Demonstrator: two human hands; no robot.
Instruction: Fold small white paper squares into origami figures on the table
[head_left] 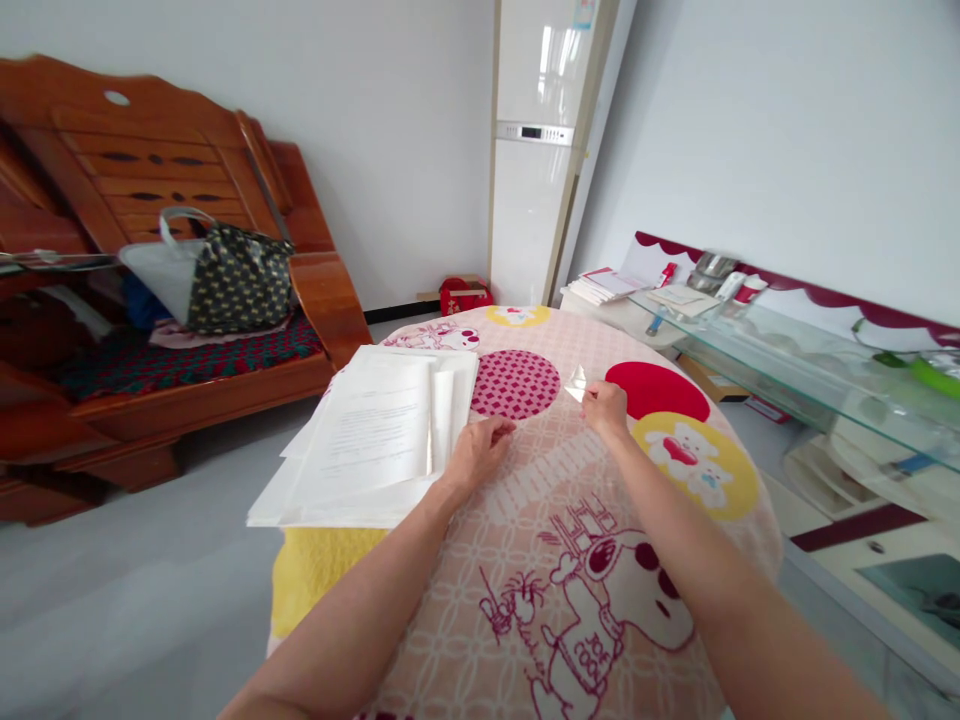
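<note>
A pile of white printed papers [371, 440] lies at the left of a round table covered by a pink cartoon cloth [570, 560]. My left hand [480, 450] rests on the cloth at the pile's right edge, fingers curled and touching a clear plastic sheet [540, 425] that spreads across the cloth. My right hand [606, 408] is closed in a pinch on the far right corner of that clear sheet [576, 382], lifting it slightly above the cloth.
A carved wooden bench [187, 330] with a patterned bag [225, 275] stands at the left. A tall white air conditioner [540, 150] fills the far corner. A glass shelf [810, 370] with small items runs along the right wall. Grey floor lies between bench and table.
</note>
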